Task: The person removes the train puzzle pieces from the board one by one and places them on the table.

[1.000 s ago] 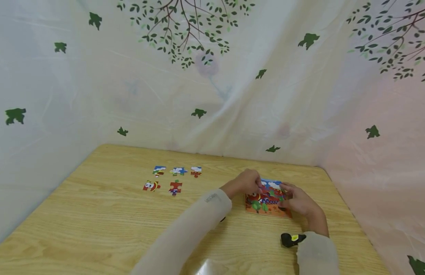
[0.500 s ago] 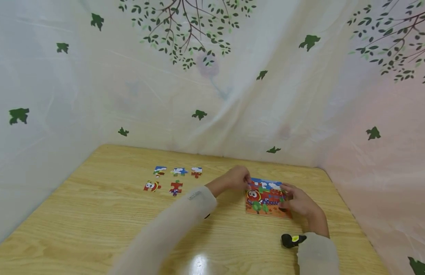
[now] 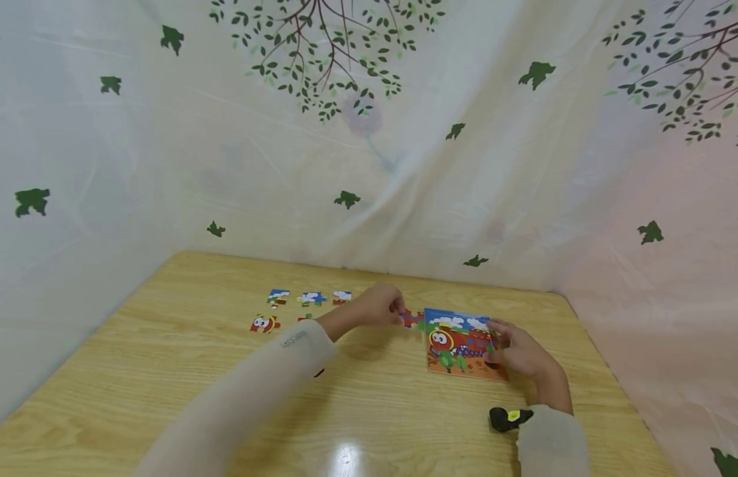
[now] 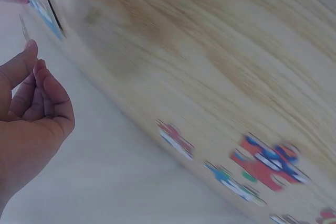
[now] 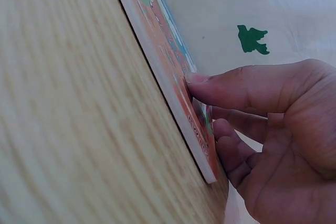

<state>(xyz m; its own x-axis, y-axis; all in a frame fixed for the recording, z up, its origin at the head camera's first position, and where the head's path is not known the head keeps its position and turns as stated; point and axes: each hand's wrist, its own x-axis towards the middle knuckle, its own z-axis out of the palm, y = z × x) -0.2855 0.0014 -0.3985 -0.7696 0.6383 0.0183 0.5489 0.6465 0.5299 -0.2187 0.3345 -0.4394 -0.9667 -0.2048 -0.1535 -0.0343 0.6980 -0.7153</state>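
Note:
My left hand [image 3: 377, 306] pinches a red jigsaw piece [image 3: 413, 319] between thumb and fingertips, just left of the picture puzzle board [image 3: 458, 341]. Seen edge-on in the left wrist view, the piece [image 4: 24, 29] is a thin sliver above the thumb tip. The board lies on the table and shows a red caterpillar-like figure under a blue sky. My right hand [image 3: 524, 348] grips the board's right edge. In the right wrist view, its thumb is on the face of the board [image 5: 178, 95], with the other fingers curled at the edge.
Several loose jigsaw pieces lie to the left on the wooden table [image 3: 214, 371], among them a blue-and-white piece [image 3: 311, 298] and a face piece [image 3: 263, 323]. My left forearm partly covers another red piece [image 3: 305, 317]. A pale curtain [image 3: 285, 192] hangs behind the table.
My left hand has moved left from over the board, and the red jigsaw piece now shows beyond the board's left edge. My right hand stays at the board's right edge.

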